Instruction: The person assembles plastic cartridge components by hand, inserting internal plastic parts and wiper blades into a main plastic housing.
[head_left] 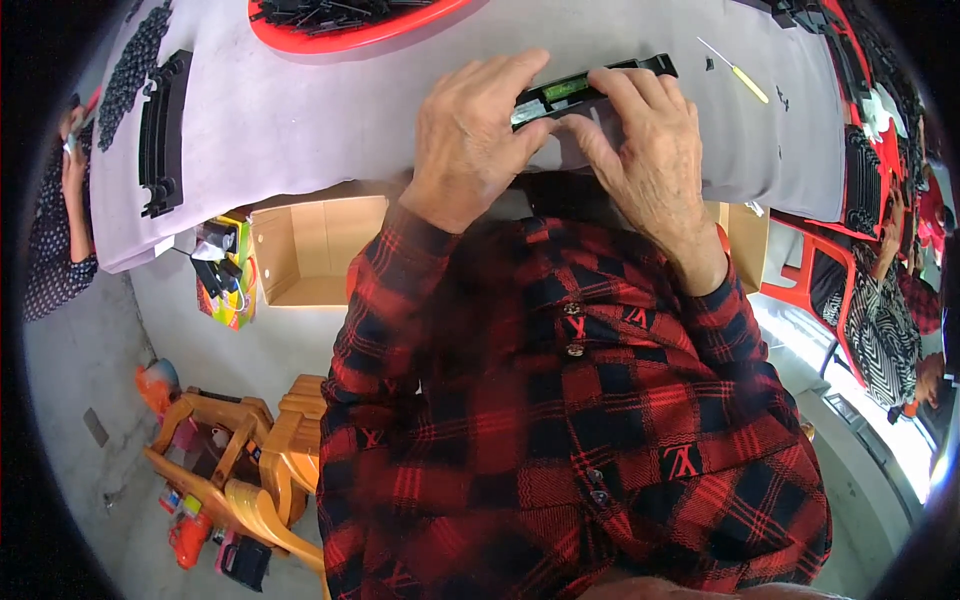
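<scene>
Both hands were together on a long black plastic housing (590, 85) that lay across the grey-covered table (300, 120), just beyond the person's chest. The left hand (470, 140) gripped its near end from the left, fingers curled over the top. The right hand (645, 140) pressed on it from the right, thumb and forefinger pinching near a green circuit board (566, 86) seated inside. The housing's far end stuck out past the right fingertips. A yellow-handled screwdriver (735, 72) lay well apart to the right, and a red tray (340, 38) of black parts sat farther back on the left.
</scene>
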